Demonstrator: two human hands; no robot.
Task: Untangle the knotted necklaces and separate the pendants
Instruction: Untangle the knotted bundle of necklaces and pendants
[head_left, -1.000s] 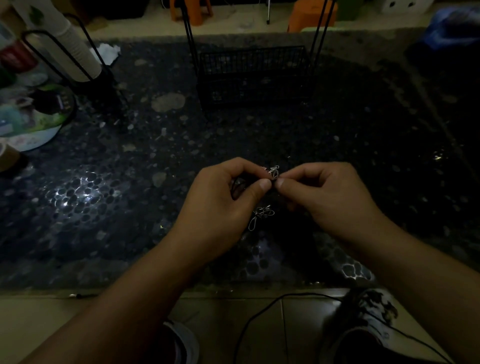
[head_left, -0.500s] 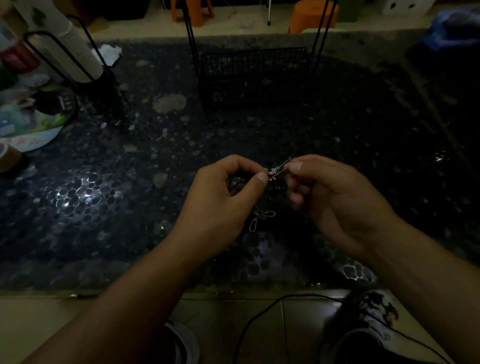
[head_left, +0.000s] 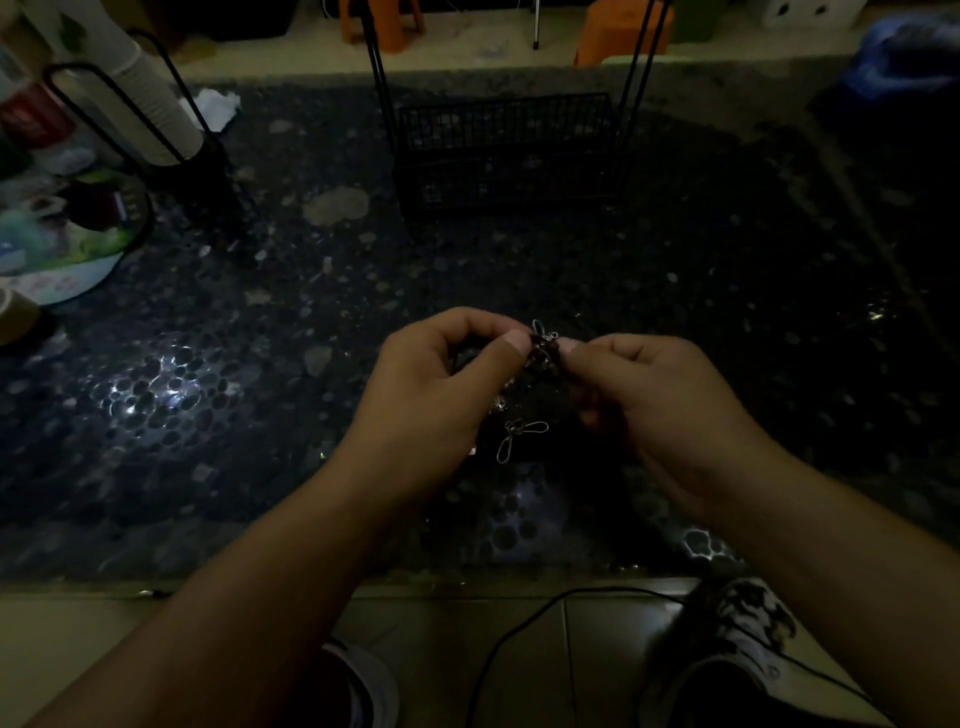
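Basically both hands are up over the dark pebbled counter (head_left: 727, 291) at centre frame so the tangle hangs free. Left hand (head_left: 441, 395) pinches the knotted necklaces (head_left: 543, 349) with thumb and forefinger, right hand (head_left: 660, 405) pinches the other side, probably to tease a strand loose. One silver looped pendant (head_left: 519, 436) dangles just below, between the hands.

We read this as a dim home: pebble-pattern table (head_left: 218, 395), paper-cup stack (head_left: 140, 98) upper left, orange plastic stools (head_left: 618, 26) on tiled floor (head_left: 260, 57) up top.
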